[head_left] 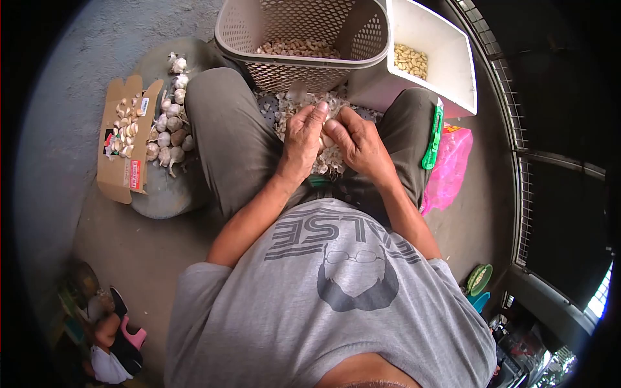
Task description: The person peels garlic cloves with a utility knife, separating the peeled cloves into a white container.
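My left hand (301,141) and my right hand (359,139) meet between my knees, fingers closed and thumbs on top. Pinched between them is a small pale piece, apparently a garlic clove (325,138), mostly covered by the fingers. Papery garlic skins (333,160) lie in a heap below and beyond the hands. A green box cutter (434,137) rests on my right thigh. To the left, whole garlic bulbs (173,123) sit on a round grey surface, beside loose cloves (126,132) on an opened cardboard box (115,180).
A perforated plastic basket (291,68) with unpeeled-looking cloves stands ahead. Right of it is a white foam box (446,87) holding pale cloves (411,61). A pink plastic bag (453,165) lies by my right leg. Another person (110,333) is partly visible at lower left.
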{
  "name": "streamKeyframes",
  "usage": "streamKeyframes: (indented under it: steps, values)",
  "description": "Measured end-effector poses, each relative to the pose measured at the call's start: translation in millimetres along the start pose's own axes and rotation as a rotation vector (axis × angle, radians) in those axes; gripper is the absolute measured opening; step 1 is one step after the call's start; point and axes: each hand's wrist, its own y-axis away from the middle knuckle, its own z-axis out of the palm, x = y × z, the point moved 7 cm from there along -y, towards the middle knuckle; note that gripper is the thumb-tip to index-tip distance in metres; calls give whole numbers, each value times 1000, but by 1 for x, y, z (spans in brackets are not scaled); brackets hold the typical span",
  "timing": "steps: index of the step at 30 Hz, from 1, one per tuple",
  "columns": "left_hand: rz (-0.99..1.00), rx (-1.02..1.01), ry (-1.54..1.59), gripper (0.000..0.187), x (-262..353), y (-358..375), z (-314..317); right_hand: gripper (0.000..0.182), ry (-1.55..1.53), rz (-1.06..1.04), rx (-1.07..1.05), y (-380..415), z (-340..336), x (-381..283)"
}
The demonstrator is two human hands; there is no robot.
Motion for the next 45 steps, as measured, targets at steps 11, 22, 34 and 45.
streamKeyframes:
  steps: [11,22,34,45]
  values:
    - [82,133,127,33,-1,-10,-16,25,-660,280,90,4,2,26]
    - [-96,81,170,33,-14,-3,-18,18,249,-167,22,-8,13,-14]
    - [-79,-11,130,25,-4,3,8,26,-945,421,-41,-9,34,53]
    - [-156,46,303,34,-8,-4,-6,18,-1333,462,155,-1,10,63]
